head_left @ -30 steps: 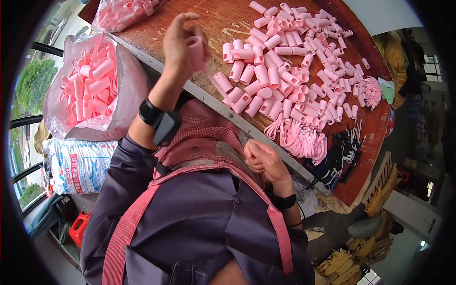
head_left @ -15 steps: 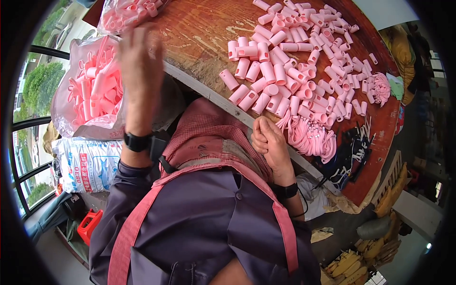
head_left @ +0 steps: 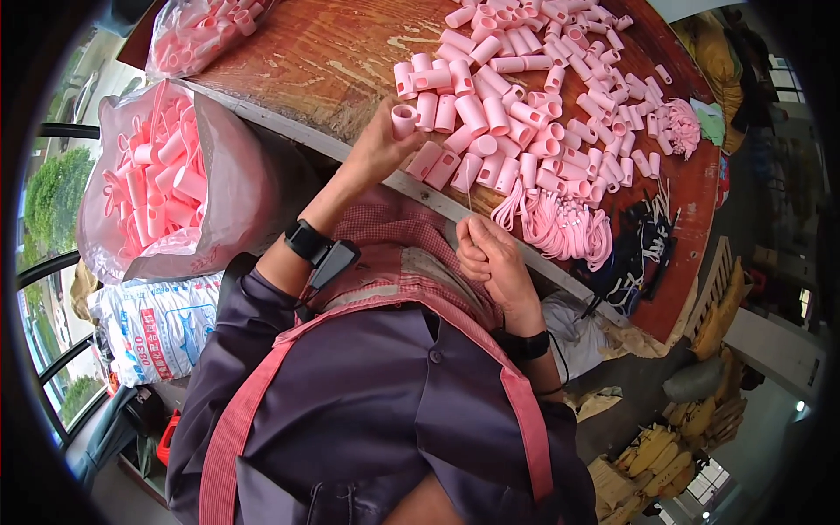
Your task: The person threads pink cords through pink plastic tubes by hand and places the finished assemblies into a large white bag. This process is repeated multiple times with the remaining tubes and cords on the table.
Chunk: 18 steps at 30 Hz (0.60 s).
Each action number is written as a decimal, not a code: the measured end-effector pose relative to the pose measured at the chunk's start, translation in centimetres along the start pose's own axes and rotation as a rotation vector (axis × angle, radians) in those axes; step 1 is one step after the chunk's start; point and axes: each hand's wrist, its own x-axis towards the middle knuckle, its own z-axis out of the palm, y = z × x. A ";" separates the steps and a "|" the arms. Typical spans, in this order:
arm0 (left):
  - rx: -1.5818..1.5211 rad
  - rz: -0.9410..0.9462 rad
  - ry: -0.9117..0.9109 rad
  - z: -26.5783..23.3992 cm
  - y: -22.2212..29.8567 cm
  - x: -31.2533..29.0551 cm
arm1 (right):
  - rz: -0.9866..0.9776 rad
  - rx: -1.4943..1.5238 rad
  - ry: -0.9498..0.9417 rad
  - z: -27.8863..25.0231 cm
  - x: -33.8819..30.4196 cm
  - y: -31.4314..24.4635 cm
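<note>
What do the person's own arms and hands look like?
Left hand and right hand: no gloves. Dark purple sleeves, ending short of black wristbands. A grey box sits by the left wristband; a thin dark cable runs by the right.

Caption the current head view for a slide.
Left hand holding a pink tube beside a pile of similar tubes, right hand gripping a thin rod.

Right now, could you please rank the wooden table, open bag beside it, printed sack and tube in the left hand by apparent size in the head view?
1. Wooden table
2. Open bag
3. Printed sack
4. Tube in the left hand
</note>
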 end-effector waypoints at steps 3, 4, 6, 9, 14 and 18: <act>-0.686 -0.250 -0.128 0.1 1.5 -0.3 | 0.113 -0.054 -0.051 0.9 0.1 0.1; -0.978 -0.320 -0.172 0.1 2.1 -0.3 | 0.113 -0.053 -0.050 1.1 0.2 0.2; -1.271 -0.388 -0.217 0.5 3.3 -0.5 | 0.133 -0.086 -0.095 1.4 0.2 0.1; -1.305 -0.313 -0.139 1.3 4.9 -0.9 | 0.141 -0.090 -0.108 1.2 0.1 0.2; -1.265 -0.282 -0.199 1.6 6.2 -1.5 | 0.128 -0.047 -0.094 0.7 -0.1 0.4; -1.153 -0.239 -0.129 2.4 6.4 -1.6 | 0.113 -0.012 -0.101 0.5 -0.3 0.4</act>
